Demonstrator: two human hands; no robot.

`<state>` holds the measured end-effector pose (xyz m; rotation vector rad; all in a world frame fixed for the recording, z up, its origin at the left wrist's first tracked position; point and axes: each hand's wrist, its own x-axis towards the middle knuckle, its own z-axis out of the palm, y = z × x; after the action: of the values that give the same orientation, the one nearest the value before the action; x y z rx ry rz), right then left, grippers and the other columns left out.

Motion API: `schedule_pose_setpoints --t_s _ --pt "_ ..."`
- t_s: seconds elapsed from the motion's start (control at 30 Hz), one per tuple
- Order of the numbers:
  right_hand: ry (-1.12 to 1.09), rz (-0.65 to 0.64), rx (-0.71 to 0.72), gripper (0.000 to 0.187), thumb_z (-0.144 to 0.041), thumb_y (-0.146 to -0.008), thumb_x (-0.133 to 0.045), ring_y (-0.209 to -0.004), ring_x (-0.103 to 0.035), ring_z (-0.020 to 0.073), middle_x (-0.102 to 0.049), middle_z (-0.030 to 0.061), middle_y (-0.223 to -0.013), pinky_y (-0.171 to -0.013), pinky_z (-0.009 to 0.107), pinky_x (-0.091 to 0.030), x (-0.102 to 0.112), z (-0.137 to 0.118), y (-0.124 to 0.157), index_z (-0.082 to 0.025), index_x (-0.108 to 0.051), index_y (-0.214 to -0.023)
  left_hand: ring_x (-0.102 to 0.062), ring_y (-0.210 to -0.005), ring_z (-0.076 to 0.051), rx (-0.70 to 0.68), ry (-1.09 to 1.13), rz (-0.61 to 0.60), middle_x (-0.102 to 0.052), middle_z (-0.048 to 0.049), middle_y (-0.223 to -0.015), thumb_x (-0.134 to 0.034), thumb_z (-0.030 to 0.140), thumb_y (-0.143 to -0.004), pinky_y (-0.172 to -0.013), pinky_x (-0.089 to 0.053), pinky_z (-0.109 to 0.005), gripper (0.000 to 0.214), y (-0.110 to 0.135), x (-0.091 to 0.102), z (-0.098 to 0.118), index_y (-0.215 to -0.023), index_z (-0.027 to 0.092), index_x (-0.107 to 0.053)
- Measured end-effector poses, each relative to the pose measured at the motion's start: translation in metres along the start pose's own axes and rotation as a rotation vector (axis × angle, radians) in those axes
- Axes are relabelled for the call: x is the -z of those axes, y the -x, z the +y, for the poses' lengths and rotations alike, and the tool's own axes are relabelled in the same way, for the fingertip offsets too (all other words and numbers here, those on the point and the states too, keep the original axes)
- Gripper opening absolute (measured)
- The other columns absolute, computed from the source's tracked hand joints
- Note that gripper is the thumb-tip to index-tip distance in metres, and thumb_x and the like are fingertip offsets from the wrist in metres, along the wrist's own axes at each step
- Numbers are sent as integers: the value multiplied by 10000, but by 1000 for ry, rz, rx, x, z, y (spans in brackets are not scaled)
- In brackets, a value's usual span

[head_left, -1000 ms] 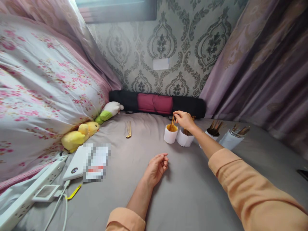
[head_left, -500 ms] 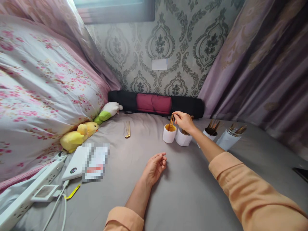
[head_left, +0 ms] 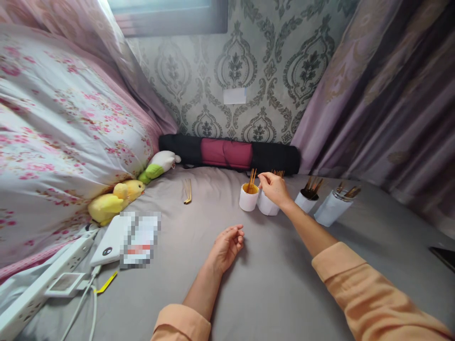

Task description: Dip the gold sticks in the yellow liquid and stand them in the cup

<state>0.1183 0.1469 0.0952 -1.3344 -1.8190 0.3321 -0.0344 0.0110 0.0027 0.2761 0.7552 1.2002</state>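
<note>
My right hand [head_left: 274, 188] hovers above the second white cup [head_left: 267, 206], its fingers drawn together with nothing visible between them. Just left of the fingertips stands a white cup with a yellow inside [head_left: 249, 201], holding several thin golden-brown sticks [head_left: 252, 177] that lean upright. More sticks [head_left: 278, 173] poke up behind my hand from the second cup, which it partly covers. Resting on the grey sheet nearer to me, my left hand [head_left: 228, 246] lies palm inward, fingers loosely curled and holding nothing. A few thin golden sticks [head_left: 187, 192] lie on the sheet at the left.
On the right stand a dark-lined white cup [head_left: 306, 201] with sticks and a tilted pale container [head_left: 332, 209] with more. A black and maroon roll [head_left: 227, 154] lies along the wall. Left are plush toys [head_left: 115, 202], a power bank [head_left: 112, 244] and a power strip [head_left: 46, 279].
My right hand has let go of the sticks in the yellow-lined cup and shifted slightly right and down. The sticks stay in that cup. My left hand stays put.
</note>
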Motion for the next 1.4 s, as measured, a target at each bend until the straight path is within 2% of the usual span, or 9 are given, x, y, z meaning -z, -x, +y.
schedule_pose_setpoints --t_s 0.5,0.7,0.9,1.07,1.4 --pt "-152 -21 -102 298 -405 -818 -406 -535 -573 137 -638 23 -627 -524 234 -432 -6 0 36 -182 -604 -807 -483 -518 -54 -2 0 2 -552 -39 -696 -540 125 -784 -462 -380 -163 139 0 0 0 -914 83 -567" --pt "-327 -83 -248 358 -483 -805 -405 -377 -472 98 -618 26 -602 -388 214 -369 -24 0 64 -171 -573 -753 -481 -510 -53 -9 -3 1 -548 -34 -681 -538 121 -781 -455 -376 -161 131 0 0 0 -902 81 -565" --pt "-427 -108 -355 411 -535 -791 -398 -405 -483 101 -610 28 -595 -386 207 -380 -49 7 92 -167 -569 -726 -493 -515 -54 -19 -8 0 -555 -34 -680 -554 121 -772 -467 -395 -161 131 1 0 0 -897 87 -572" --pt "-424 -118 -401 429 -555 -785 -388 -404 -490 110 -608 29 -588 -366 210 -363 -61 13 106 -168 -565 -730 -491 -512 -52 -21 -9 -9 -552 -30 -687 -558 121 -769 -468 -396 -161 130 -1 1 0 -892 83 -575" --pt "-289 -63 -346 427 -520 -824 -342 -445 -528 129 -604 33 -567 -421 216 -371 -74 26 117 -176 -570 -713 -495 -528 -55 -35 -14 -8 -558 -37 -696 -532 123 -788 -463 -391 -160 144 -5 3 0 -921 77 -565"
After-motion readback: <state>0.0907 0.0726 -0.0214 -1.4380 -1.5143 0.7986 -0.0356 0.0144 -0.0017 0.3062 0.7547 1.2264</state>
